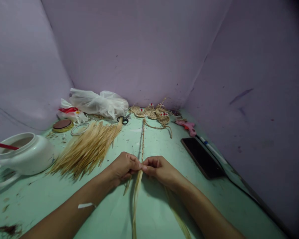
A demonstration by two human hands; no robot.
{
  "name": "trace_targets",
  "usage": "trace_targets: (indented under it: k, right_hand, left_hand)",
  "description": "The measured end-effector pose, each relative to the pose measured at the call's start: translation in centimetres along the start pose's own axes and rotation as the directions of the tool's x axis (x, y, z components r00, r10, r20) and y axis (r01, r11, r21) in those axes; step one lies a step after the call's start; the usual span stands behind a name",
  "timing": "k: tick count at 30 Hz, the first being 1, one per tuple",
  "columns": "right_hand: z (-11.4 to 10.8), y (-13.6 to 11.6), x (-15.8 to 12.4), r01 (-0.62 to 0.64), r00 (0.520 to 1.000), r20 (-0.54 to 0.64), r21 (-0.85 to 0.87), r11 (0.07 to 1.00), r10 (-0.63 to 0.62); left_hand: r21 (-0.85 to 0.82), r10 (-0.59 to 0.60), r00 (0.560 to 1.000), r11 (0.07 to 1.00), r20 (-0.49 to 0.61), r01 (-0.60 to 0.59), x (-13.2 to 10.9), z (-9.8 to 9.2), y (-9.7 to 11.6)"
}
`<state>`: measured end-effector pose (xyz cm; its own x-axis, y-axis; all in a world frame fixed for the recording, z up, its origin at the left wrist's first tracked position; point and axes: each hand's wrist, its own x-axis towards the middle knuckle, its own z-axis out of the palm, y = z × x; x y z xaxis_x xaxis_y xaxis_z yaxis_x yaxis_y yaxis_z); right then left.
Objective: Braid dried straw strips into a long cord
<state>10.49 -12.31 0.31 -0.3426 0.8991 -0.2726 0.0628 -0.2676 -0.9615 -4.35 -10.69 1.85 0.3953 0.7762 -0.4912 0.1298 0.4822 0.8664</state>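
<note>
My left hand (124, 166) and my right hand (157, 168) meet at the middle of a pale green table (64, 196), both pinched on straw strands (136, 196) at the near end of a thin straw braid (143, 139). The braid runs away from my hands toward the far wall. Loose strand ends trail from my fingers back toward me. A heap of loose straw (88, 149) lies just left of my left hand.
A white pot (27, 154) with a red stick stands at the left. Plastic bags (99, 103), scissors (123, 119), round lids and small woven straw pieces (153, 112) lie at the back. A dark phone (201, 156), a pink glue gun (186, 126) and a cable lie at the right.
</note>
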Motion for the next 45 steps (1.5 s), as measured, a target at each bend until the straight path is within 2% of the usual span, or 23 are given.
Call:
trace_targets:
  k: [4,6,12,15,18,21,23,28,33,37,40,42,45]
  right_hand:
    - [0.2,0.3,0.1,-0.009,1.000,-0.001,-0.020,1.000,0.009]
    - [0.3,0.5,0.1,-0.016,1.000,-0.006,-0.082,0.996,0.016]
    - [0.4,0.9,0.1,0.187,0.970,-0.073,-0.384,0.904,-0.232]
    - [0.4,1.0,0.0,0.231,0.950,-0.081,-0.469,0.852,-0.301]
    - [0.4,0.9,-0.1,0.287,0.924,-0.078,-0.507,0.813,-0.375]
    - [0.4,0.8,0.0,0.326,0.904,-0.084,-0.498,0.803,-0.419]
    - [0.4,0.7,0.1,0.324,0.911,-0.092,-0.442,0.837,-0.402]
    - [0.6,0.3,0.2,0.211,0.973,-0.062,-0.160,0.964,-0.223]
    - [1.0,-0.3,0.0,0.055,0.995,-0.088,0.018,0.998,-0.053]
    - [1.4,-0.4,0.1,-0.019,0.993,-0.115,0.015,1.000,0.021]
    - [1.5,-0.3,0.2,-0.017,0.992,-0.128,-0.005,1.000,0.017]
    - [1.6,-0.3,0.1,-0.009,0.989,-0.146,-0.005,1.000,0.008]
    - [1.9,-0.4,-0.2,-0.007,0.985,-0.173,0.043,0.999,0.014]
  left_hand:
    - [0.023,-0.053,0.999,0.998,0.007,0.053,0.0,-0.2,0.3]
    - [0.047,-0.085,0.996,0.995,0.023,0.084,0.0,-0.4,0.4]
    - [0.099,-0.162,0.980,0.984,0.118,0.150,0.3,-1.0,0.7]
    - [0.112,-0.191,0.976,0.977,0.107,0.179,0.4,-1.2,0.6]
    - [0.080,-0.219,0.964,0.975,0.151,0.208,0.7,-1.7,0.5]
    - [-0.004,-0.256,0.934,0.964,0.250,0.265,1.3,-2.4,0.2]
    - [-0.056,-0.268,0.917,0.953,0.295,0.297,1.6,-2.8,0.1]
    - [-0.038,-0.270,0.917,0.955,0.293,0.294,1.7,-2.6,0.2]
    - [0.116,-0.179,0.977,0.979,0.114,0.166,0.7,-1.6,0.8]
    - [0.338,-0.024,0.999,0.940,-0.042,0.037,-0.1,-1.1,1.0]
    - [0.557,0.141,0.986,0.828,-0.092,-0.067,-0.9,-0.9,1.2]
    - [0.693,0.215,0.969,0.717,-0.119,-0.074,-1.6,-0.7,1.5]
    - [0.804,0.269,0.954,0.593,-0.135,-0.054,-2.8,0.3,1.7]
